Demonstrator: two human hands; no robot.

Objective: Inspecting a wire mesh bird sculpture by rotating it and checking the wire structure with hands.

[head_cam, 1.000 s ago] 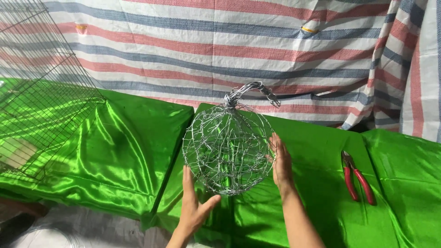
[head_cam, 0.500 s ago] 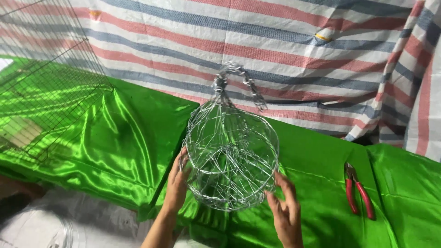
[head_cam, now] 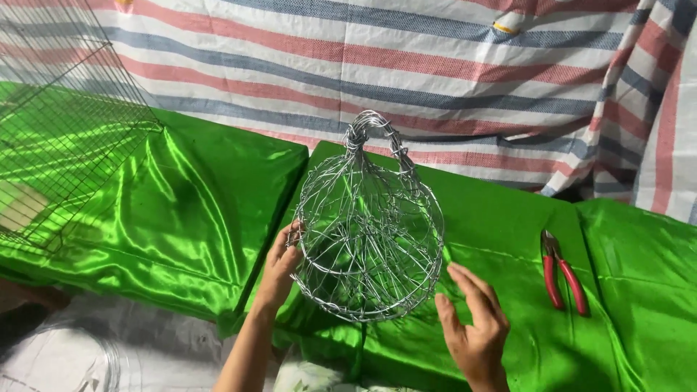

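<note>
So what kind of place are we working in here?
Probably a makeshift craft workshop, not a factory: a bench draped in shiny green cloth, a striped tarp as backdrop, red pliers and a wire basket being handmade.

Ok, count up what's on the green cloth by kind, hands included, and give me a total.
Wire basket: 1
Red-handled pliers: 1
Wire mesh panel: 1
Hands: 2, left hand touching the basket, right hand beside it
Total: 5

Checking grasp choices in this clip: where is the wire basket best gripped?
Probably at the twisted loop on top of the wire basket, coming from above: it stands upright and the loop is thick and free. The left hand steadies its side rim; the right hand is just off it.
</note>
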